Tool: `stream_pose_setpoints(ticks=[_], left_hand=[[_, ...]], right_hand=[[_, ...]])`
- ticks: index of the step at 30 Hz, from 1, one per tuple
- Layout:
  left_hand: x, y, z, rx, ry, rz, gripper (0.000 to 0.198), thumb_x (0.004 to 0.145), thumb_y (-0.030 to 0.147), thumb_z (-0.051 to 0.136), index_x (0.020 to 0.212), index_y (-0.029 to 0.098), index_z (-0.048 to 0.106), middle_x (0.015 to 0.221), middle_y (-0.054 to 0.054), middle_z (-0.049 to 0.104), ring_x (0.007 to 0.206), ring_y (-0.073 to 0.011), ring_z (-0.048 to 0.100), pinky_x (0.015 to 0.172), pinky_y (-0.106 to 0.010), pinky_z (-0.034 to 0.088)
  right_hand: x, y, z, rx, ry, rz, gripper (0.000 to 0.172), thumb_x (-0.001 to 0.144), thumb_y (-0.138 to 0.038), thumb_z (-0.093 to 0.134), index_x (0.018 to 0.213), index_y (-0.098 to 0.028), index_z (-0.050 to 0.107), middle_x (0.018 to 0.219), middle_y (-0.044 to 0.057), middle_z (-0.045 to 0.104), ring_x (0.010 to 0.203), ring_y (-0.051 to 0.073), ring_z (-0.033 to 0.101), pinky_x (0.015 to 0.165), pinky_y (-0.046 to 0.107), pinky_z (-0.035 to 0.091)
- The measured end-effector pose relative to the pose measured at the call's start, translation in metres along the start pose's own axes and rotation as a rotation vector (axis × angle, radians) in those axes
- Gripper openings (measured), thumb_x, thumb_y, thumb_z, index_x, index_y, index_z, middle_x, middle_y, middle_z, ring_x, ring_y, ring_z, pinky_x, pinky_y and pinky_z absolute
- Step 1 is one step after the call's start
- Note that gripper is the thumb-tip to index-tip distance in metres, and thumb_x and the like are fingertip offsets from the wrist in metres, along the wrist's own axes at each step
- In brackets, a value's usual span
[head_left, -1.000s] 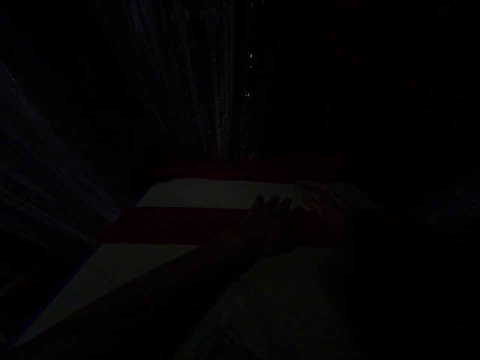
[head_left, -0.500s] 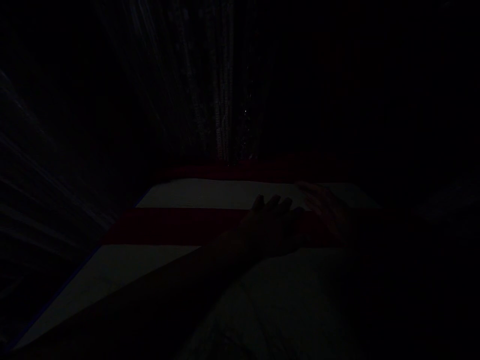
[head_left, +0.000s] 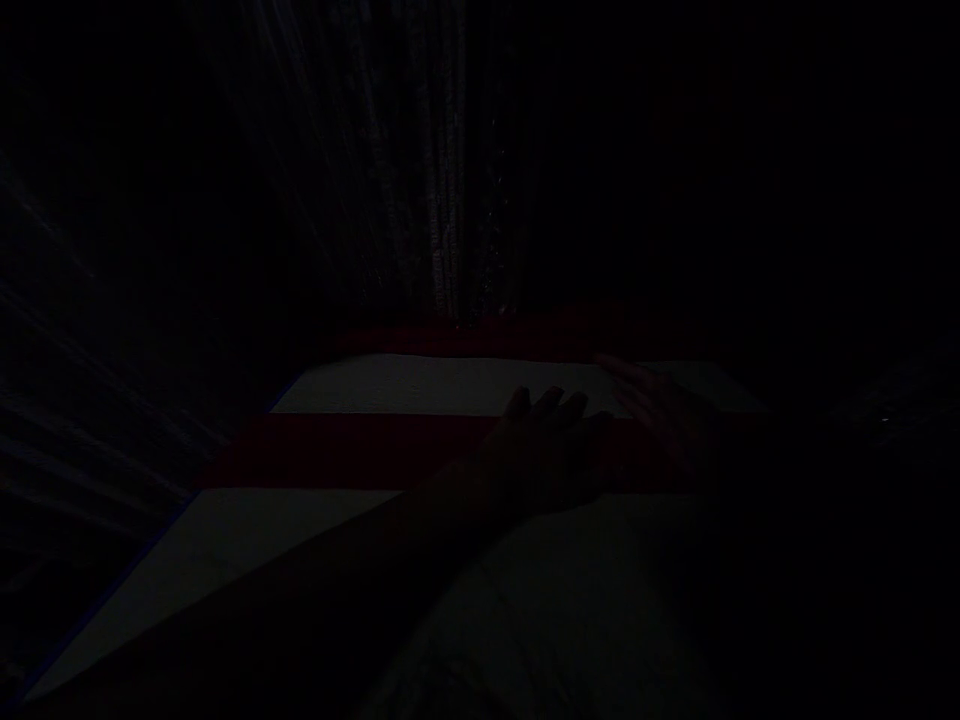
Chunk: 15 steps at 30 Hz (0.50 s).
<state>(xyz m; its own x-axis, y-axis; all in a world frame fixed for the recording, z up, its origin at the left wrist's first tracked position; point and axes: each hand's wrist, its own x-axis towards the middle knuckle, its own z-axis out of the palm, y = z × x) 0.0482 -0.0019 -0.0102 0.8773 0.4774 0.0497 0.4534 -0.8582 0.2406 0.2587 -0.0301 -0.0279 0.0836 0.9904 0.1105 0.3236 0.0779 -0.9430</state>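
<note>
The view is very dark. A flat surface with pale and red stripes, which looks like cloth (head_left: 345, 452), spreads out in front of me. My left hand (head_left: 541, 452) reaches in from the lower left and rests over a red stripe, its fingers a little apart and pointing to the far side. Just right of it is my right hand (head_left: 664, 408), with its fingers stretched out towards the far pale stripe. I make out nothing in either hand. Shadow hides the right wrist and arm.
A thin blue edge (head_left: 161, 528) runs along the left side of the striped surface. Beyond the far red band hang dim vertical folds or strands (head_left: 442, 200), perhaps a curtain. Faint streaked folds (head_left: 90, 440) show at the left. Darkness covers the right side.
My right hand has shifted slightly to the right, and its fingers look straighter. My left hand stays nearly in place on the striped surface.
</note>
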Motion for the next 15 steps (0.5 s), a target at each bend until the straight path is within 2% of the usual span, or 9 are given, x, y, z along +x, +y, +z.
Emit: stream_pose_setpoints(ticks=[4,7,15], left_hand=[[0.0005,0.0004,0.0009,0.000,0.010,-0.002,0.080,0.103,0.074,0.030,0.163,0.023,0.032,0.171,-0.014,0.023,0.159,-0.0378,0.017,0.124,-0.068,0.011],[0.0009,0.0011,0.0003,0.004,0.005,-0.002,0.079,0.103,0.073,0.030,0.164,0.023,0.031,0.172,-0.013,0.022,0.159,-0.0373,0.016,0.124,-0.067,0.011],[0.0004,0.0021,-0.0031,0.007,-0.019,-0.005,0.078,0.103,0.073,0.030,0.164,0.023,0.030,0.172,-0.013,0.020,0.159,-0.0374,0.015,0.124,-0.068,0.009]], right_hand=[[-0.0005,-0.0027,0.0012,0.046,0.034,0.032,0.099,0.074,-0.092,0.045,0.150,-0.028,0.046,0.166,0.005,0.028,0.157,0.029,0.023,0.133,0.050,0.017],[-0.0008,-0.0043,0.0027,0.047,-0.001,0.076,0.104,0.070,-0.092,0.047,0.150,-0.026,0.042,0.167,0.006,0.025,0.158,0.028,0.021,0.134,0.047,0.016],[-0.0001,-0.0003,0.0027,0.040,0.011,0.061,0.092,0.073,-0.088,0.045,0.144,-0.029,0.044,0.166,0.004,0.029,0.157,0.028,0.023,0.134,0.049,0.016]])
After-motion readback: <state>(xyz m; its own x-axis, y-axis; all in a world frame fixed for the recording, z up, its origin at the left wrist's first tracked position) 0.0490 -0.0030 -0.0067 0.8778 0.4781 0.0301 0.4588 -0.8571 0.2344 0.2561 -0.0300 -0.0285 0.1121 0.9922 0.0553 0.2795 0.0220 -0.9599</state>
